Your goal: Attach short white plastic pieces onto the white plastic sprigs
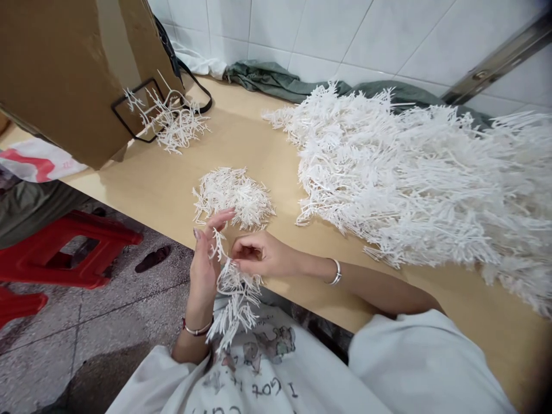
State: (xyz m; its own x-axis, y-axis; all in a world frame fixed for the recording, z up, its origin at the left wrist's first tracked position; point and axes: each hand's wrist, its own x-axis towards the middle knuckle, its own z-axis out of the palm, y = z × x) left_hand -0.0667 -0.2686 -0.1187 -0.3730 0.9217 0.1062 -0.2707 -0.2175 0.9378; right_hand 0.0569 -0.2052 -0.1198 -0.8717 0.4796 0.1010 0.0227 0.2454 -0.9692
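A white plastic-looking branched sprig (237,305) hangs in front of my shirt, its forked tips pointing downward. My right hand (269,255) is closed in a pinch at the sprig's upper part, its fingertips curled toward my left hand. My left hand (206,259) is upright beside it, thumb and fingers stretched out. A thin forked twig of the sprig lies against the left palm; I cannot see any finger wrapped round it. Just beyond my fingers, a small pile of short white sprigs (235,195) rests on the table (241,138).
A large heap of white sprigs (401,178) covers the table's right side. At the back left, white branching stems (176,126) lie by a black wire frame (115,109) and a cardboard box (64,75). Green cloth (271,80) lines the wall; a red stool (69,250) stands left.
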